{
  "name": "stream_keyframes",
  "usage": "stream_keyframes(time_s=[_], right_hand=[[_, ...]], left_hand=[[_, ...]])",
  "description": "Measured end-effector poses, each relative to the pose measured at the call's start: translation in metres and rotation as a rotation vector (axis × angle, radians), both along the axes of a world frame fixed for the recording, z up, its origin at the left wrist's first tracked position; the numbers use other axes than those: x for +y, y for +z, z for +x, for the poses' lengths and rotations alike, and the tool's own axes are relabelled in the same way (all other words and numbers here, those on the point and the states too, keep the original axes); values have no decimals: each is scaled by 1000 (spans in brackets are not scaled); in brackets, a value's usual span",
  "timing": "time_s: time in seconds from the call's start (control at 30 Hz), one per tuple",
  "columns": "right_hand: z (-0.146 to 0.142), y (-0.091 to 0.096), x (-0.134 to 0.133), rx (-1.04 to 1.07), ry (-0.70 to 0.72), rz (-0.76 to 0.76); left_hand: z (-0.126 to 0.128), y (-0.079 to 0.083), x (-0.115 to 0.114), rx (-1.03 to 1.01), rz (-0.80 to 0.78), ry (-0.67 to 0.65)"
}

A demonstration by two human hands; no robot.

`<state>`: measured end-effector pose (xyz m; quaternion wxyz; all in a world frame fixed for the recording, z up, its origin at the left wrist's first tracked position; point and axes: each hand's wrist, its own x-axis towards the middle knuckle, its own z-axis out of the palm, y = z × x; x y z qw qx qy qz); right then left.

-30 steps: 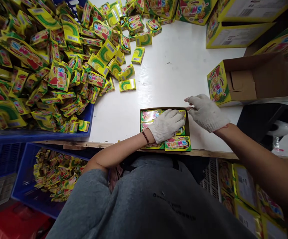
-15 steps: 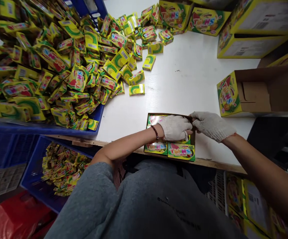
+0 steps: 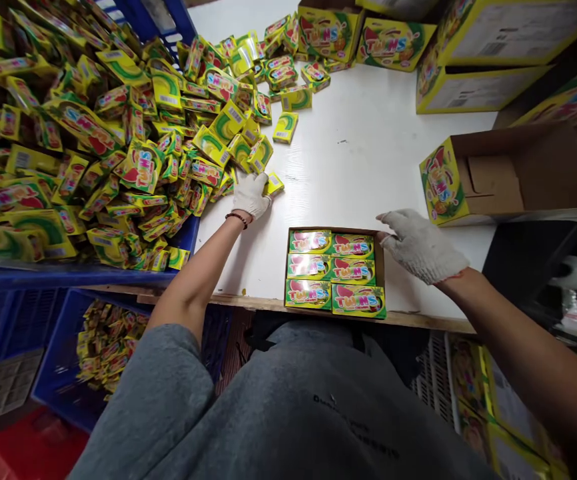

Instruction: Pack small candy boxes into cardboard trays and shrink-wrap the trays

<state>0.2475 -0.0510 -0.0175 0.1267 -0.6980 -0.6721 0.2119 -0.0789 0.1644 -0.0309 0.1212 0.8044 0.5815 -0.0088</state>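
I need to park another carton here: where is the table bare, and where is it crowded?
Bare: the white table between the pile of packs, the open carton and the tray; also a narrower strip left of the tray, below the left hand. Crowded: the pile and the back cartons.

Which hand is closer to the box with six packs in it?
Right. The right hand touches the box rim; the left hand is away, on a loose pack.

An open carton (image 3: 508,177) lies on its side at the right of the desk (image 3: 368,153). Closed yellow cartons (image 3: 473,87) line the far edge, and a blue crate (image 3: 53,360) of packets sits below.
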Motion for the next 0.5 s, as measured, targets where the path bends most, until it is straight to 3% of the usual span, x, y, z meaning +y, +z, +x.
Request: stream_keyframes(time_s=[0.07,0.13,0.2,0.3,0.37,0.43,0.5], right_hand=[[-6,14,1,-1,54,182],[-17,36,3,-18,145,319],[-31,59,6,-71,237,341],[-42,83,7,-163,375,210],[-41,85,3,-224,423,69],[-38,77,-3,-259,420,-101],[-36,65,-9,-233,396,-226]], left_hand=[[7,11,-16,-193,1,-41],[23,28,-40,-406,-50,-167],[43,47,-69,-576,-172,-339],[66,63,-107,-665,-432,-497],[70,61,-115,-683,-527,-479],[66,51,-105,-686,-463,-356],[57,40,-78,-611,-265,-207]])
